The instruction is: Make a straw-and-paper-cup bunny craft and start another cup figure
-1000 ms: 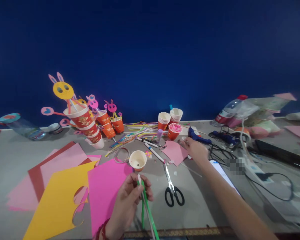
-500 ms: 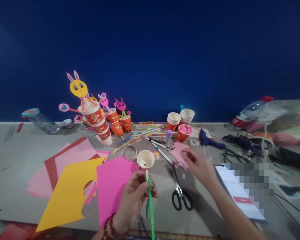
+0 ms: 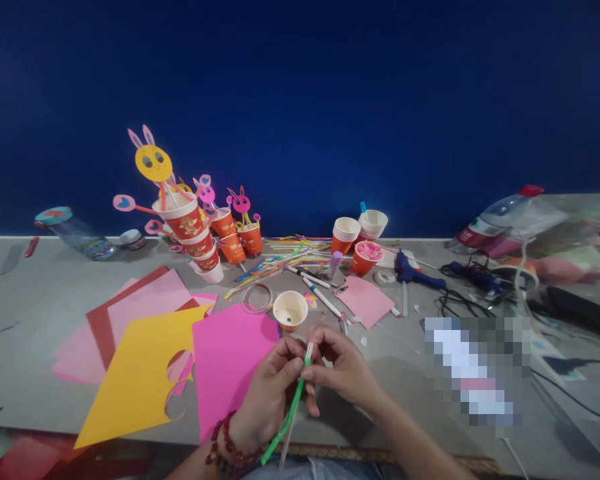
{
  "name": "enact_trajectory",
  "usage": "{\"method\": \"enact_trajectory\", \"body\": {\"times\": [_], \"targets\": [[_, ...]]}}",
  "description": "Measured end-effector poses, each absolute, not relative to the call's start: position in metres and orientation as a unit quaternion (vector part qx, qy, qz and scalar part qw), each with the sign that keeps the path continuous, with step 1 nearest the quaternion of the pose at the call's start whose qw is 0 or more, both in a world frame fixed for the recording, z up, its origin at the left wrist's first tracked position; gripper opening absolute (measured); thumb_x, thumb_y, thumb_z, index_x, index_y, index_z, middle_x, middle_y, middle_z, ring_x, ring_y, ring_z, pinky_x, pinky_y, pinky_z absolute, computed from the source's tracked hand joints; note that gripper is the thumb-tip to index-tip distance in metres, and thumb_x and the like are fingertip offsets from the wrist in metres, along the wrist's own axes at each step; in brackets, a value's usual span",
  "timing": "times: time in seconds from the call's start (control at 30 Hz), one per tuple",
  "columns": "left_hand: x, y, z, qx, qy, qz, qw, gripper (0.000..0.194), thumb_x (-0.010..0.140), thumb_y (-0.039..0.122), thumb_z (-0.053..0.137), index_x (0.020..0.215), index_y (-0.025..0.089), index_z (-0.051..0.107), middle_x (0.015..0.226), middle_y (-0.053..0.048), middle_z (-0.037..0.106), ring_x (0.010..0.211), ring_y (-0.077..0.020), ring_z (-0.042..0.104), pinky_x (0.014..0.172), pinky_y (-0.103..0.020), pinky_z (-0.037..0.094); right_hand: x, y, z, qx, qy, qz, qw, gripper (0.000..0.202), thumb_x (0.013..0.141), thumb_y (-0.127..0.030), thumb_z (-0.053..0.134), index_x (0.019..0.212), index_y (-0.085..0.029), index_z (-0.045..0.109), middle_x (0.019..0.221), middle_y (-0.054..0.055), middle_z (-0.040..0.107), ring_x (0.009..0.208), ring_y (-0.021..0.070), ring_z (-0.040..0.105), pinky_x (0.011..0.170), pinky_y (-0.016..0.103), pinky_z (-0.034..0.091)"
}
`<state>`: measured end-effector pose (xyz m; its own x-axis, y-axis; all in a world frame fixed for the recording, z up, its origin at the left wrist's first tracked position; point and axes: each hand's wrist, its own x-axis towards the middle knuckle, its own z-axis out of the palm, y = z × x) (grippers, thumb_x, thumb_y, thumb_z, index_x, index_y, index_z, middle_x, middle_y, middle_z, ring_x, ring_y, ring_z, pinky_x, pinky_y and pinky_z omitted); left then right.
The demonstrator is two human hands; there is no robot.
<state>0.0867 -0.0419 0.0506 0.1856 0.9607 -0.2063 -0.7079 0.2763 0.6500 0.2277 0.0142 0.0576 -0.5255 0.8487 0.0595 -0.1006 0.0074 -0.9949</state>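
Observation:
Near the front edge of the table, my left hand (image 3: 273,387) pinches a white straw (image 3: 309,351) with a long green strip (image 3: 293,408) lying along it. My right hand (image 3: 337,367) closes its fingers on the same straw from the other side, close to its upper end. The green strip slants down past my left fingers. Just beyond both hands stands a paper cup (image 3: 291,311), upright, with a small dark hole in its bottom. Parts of the straw are hidden by my fingers.
Pink (image 3: 235,360) and yellow sheets (image 3: 140,367) lie at left, rabbit-decorated cups (image 3: 180,220) behind them. Pens (image 3: 323,297), loose straws (image 3: 285,257), a pink paper piece (image 3: 367,301), stacked cups (image 3: 346,233), a glue gun (image 3: 415,272), cables and a phone (image 3: 470,373) spread across the middle and right.
My right hand has come from the pink paper to the straw beside my left hand. The green strip now slants left. The scissors seen before are now mostly hidden.

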Motion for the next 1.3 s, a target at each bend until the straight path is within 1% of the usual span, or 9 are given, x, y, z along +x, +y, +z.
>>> {"method": "enact_trajectory", "body": {"times": [0.13,0.23,0.4,0.53,0.7,0.83,1.0,1.13,1.3], "targets": [[0.088,-0.04,0.049,0.219,0.304,0.557,0.741,0.033,0.08,0.04,0.082,0.084,0.019,0.058,0.071,0.004,0.06,0.049,-0.0067,0.055,0.038,-0.015,0.052,0.23,0.019,0.055,-0.303,-0.652,0.581,0.383,0.049,0.073,-0.06,0.082,0.069,-0.02,0.054,0.063,-0.006,0.047,0.057,0.0108,0.04,0.054,0.023,0.033],[0.087,-0.039,0.051,0.247,0.336,0.581,0.698,0.033,0.08,0.04,0.083,0.087,0.019,0.058,0.075,0.003,0.062,0.053,-0.0077,0.057,0.042,-0.016,0.052,0.231,0.018,0.055,-0.291,-0.67,0.557,0.396,0.041,0.081,-0.058,0.076,0.076,-0.021,0.059,0.07,-0.002,0.055,0.061,0.0128,0.048,0.056,0.024,0.039],[0.081,-0.039,0.056,0.313,0.383,0.593,0.635,0.026,0.084,0.039,0.078,0.091,0.02,0.062,0.092,-0.001,0.063,0.069,-0.0132,0.064,0.059,-0.025,0.057,0.236,0.016,0.059,-0.28,-0.71,0.501,0.409,0.026,0.096,-0.044,0.063,0.084,-0.021,0.063,0.084,0.003,0.063,0.072,0.0162,0.057,0.064,0.026,0.046],[0.075,-0.04,0.059,0.362,0.424,0.566,0.607,0.026,0.083,0.039,0.079,0.095,0.02,0.066,0.093,-0.002,0.066,0.083,-0.0167,0.063,0.075,-0.027,0.054,0.241,0.017,0.061,-0.295,-0.731,0.465,0.404,0.02,0.099,-0.037,0.059,0.086,-0.022,0.062,0.082,0.002,0.063,0.076,0.0175,0.058,0.07,0.028,0.046],[0.074,-0.037,0.055,0.403,0.474,0.547,0.56,0.027,0.081,0.041,0.079,0.081,0.018,0.066,0.077,-0.001,0.063,0.074,-0.0157,0.057,0.067,-0.025,0.046,0.241,0.015,0.053,-0.337,-0.714,0.489,0.371,0.021,0.097,-0.04,0.061,0.088,-0.021,0.059,0.079,0.0,0.059,0.07,0.0151,0.054,0.062,0.025,0.042],[0.073,-0.034,0.052,0.419,0.479,0.524,0.566,0.025,0.08,0.039,0.079,0.081,0.018,0.066,0.077,-0.001,0.063,0.073,-0.0156,0.056,0.067,-0.025,0.045,0.241,0.017,0.053,-0.365,-0.698,0.499,0.361,0.029,0.095,-0.047,0.062,0.083,-0.021,0.056,0.072,-0.002,0.054,0.065,0.0142,0.051,0.056,0.024,0.039],[0.067,-0.035,0.051,0.421,0.46,0.468,0.626,0.027,0.085,0.044,0.073,0.084,0.017,0.067,0.074,0.001,0.06,0.064,-0.0122,0.052,0.06,-0.023,0.042,0.244,0.024,0.062,-0.366,-0.645,0.567,0.359,0.04,0.092,-0.059,0.063,0.082,-0.022,0.053,0.066,-0.005,0.051,0.057,0.0121,0.053,0.053,0.023,0.043],[0.066,-0.038,0.051,0.408,0.452,0.474,0.636,0.026,0.079,0.038,0.08,0.085,0.017,0.065,0.078,0.0,0.061,0.07,-0.0129,0.055,0.063,-0.023,0.046,0.242,0.025,0.061,-0.358,-0.617,0.601,0.36,0.043,0.089,-0.062,0.066,0.082,-0.021,0.053,0.065,-0.005,0.052,0.056,0.0119,0.055,0.054,0.023,0.048],[0.07,-0.038,0.052,0.399,0.462,0.472,0.636,0.027,0.077,0.037,0.079,0.081,0.017,0.062,0.072,0.003,0.058,0.062,-0.0107,0.053,0.057,-0.021,0.046,0.239,0.023,0.058,-0.346,-0.573,0.66,0.342,0.047,0.082,-0.065,0.071,0.083,-0.021,0.053,0.067,-0.005,0.054,0.057,0.012,0.056,0.054,0.023,0.049]]}}
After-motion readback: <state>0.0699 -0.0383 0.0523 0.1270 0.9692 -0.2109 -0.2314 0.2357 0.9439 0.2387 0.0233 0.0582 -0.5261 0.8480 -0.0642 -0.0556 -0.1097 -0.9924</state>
